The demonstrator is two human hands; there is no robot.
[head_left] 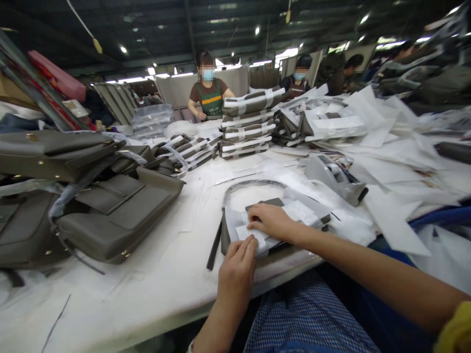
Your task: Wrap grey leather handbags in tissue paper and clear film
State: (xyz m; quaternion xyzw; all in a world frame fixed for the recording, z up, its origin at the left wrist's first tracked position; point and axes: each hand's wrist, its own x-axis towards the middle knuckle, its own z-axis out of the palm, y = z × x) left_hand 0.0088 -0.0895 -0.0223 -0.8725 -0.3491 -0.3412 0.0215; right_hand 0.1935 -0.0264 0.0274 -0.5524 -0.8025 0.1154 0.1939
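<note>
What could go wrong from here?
- The bag under the left hand and right hand lies close to the near edge of the table; a hard push toward the body might tip it off.
- The dark strip sticks out past the bag's side, so it could snag or stay outside the wrap.
- The stack behind is uneven, its top piece tilted; a knock may topple it.

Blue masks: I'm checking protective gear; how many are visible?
2: one mask on the person in the green apron, another mask on a person farther right. Others may be hidden.
</note>
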